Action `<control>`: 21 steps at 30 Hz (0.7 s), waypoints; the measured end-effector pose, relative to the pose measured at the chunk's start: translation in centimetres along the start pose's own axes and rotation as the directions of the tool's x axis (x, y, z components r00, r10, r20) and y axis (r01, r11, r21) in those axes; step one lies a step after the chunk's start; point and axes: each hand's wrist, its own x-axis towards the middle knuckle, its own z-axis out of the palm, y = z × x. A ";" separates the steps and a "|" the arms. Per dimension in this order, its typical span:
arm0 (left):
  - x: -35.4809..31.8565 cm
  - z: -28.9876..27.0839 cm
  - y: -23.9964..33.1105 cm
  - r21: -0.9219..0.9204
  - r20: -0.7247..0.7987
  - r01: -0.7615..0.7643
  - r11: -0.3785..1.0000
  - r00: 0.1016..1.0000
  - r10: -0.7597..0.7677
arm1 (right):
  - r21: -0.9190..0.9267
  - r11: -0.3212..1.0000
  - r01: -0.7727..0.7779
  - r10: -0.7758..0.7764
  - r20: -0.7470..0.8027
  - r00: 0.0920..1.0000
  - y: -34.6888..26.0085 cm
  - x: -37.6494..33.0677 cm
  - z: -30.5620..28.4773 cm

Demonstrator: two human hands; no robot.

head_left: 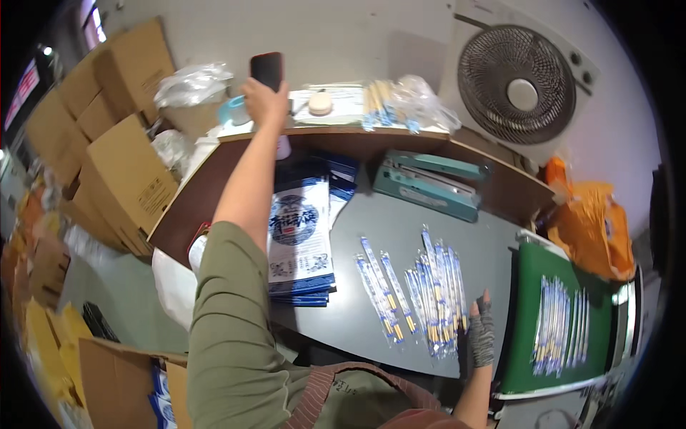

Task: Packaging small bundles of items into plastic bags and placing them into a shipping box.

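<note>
One phone, one fan, one green heat sealer, two hands.

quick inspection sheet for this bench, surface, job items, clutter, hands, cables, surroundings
surface: grey table with a raised wooden ledge at the back
job's things: dark phone raised over the ledge; wrapped chopstick packets spread on the table
clutter: stack of blue-and-white bags, teal heat sealer, more packets on a green belt
grippers: left hand grips the phone; right hand, in a fingerless glove, open beside the packets
cables: nothing seen
surroundings: cardboard boxes left, fan behind, orange bag right
</note>
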 end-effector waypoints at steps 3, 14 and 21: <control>0.1 -1.8 -0.8 0.020 0.010 0.035 0.999 0.999 -0.035 | -0.091 0.990 -0.107 0.120 0.152 0.981 -5.4 -0.6 2.0; -30.7 -11.8 1.6 -0.493 0.844 0.485 0.722 0.469 0.262 | 0.044 0.998 -0.043 0.044 -0.035 0.998 3.0 6.3 4.5; -41.2 -8.3 1.3 -0.289 0.957 0.930 0.227 0.288 0.038 | -0.155 0.988 0.023 0.022 0.278 0.960 -4.7 2.8 14.5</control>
